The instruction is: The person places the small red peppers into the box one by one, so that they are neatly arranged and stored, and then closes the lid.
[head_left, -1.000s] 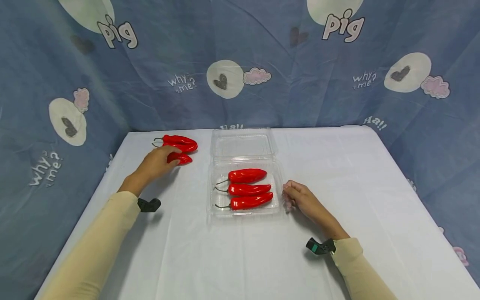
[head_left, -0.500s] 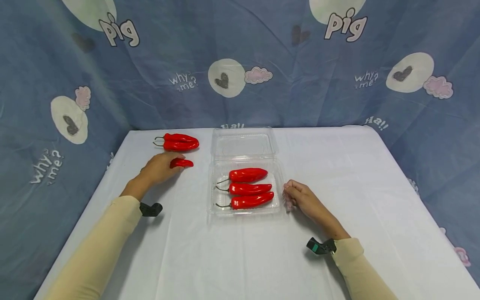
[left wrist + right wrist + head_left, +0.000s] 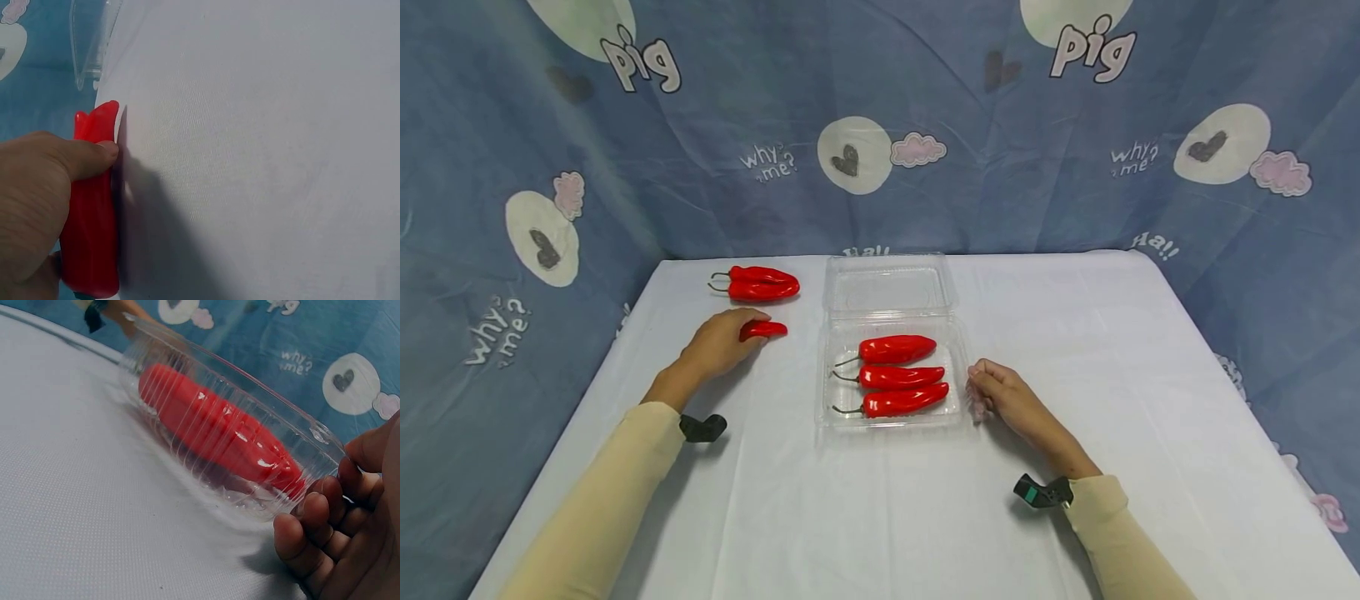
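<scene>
Left hand [image 3: 724,342] pinches glossy red tapered pepper [image 3: 769,330], far left; right hand [image 3: 1006,398] grips right rim of clear rectangular plastic container [image 3: 887,422]; smooth pepper could slip if pinch loosens

Over to the blue fabric backdrop [image 3: 1000,208], hanging behind and beside the white cloth-covered desk [image 3: 865,517], shouting "pig", "why me?" and "Ha!!" in pale lettering [image 3: 1088,53], dotted with grey hearts [image 3: 845,160] and pink clouds [image 3: 918,150]!

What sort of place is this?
Probably a staged filming setup: a white-topped table, a blue printed curtain behind and beside it, and black wrist-worn devices.
</scene>
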`<state>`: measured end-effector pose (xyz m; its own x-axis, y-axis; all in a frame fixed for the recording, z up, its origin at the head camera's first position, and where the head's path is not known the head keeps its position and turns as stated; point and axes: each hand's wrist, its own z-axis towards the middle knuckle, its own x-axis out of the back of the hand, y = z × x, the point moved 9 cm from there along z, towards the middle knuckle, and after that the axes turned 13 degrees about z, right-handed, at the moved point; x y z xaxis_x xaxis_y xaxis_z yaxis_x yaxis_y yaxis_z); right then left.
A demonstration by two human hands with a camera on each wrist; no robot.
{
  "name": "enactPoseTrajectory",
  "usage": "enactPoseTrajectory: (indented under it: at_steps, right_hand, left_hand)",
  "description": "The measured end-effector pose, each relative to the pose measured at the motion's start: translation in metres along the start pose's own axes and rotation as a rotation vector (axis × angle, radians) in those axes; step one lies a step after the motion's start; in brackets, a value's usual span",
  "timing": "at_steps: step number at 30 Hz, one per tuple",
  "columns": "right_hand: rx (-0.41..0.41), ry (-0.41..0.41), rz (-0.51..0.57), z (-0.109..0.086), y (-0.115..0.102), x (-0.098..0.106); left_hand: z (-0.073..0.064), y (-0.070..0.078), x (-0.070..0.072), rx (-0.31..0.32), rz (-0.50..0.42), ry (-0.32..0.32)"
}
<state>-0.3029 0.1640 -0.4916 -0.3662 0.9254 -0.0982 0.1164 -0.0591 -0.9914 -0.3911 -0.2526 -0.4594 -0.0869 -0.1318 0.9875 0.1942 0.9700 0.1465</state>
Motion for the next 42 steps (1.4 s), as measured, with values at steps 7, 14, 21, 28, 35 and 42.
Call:
enactPoseTrajectory:
  at_steps: [7, 14, 21, 28, 35, 42]
  right_hand:
    - [0.002, -0.006, 0.006, 0.0, -0.001, -0.001]
    - [0.006, -0.004, 0.0, 0.0, 0.0, 0.0]
    - [0.011, -0.006, -0.01, 0.0, -0.001, 0.001]
    - [0.014, -0.013, -0.001, 0.0, 0.0, 0.0]
    - [0.017, -0.015, -0.018, 0.0, -0.002, 0.0]
    - [0.025, -0.014, -0.032, 0.0, -0.003, 0.0]
  left_hand:
    - [-0.005, 0.001, 0.001, -0.008, -0.023, 0.015]
    - [-0.012, 0.003, 0.005, 0.021, -0.055, 0.004]
    - [-0.016, 0.006, 0.013, -0.017, -0.069, 0.071]
    - [-0.02, 0.009, 0.015, -0.016, -0.065, 0.079]
    - [-0.023, 0.012, 0.02, -0.041, -0.072, 0.137]
    - [-0.025, 0.018, 0.025, -0.073, -0.075, 0.175]
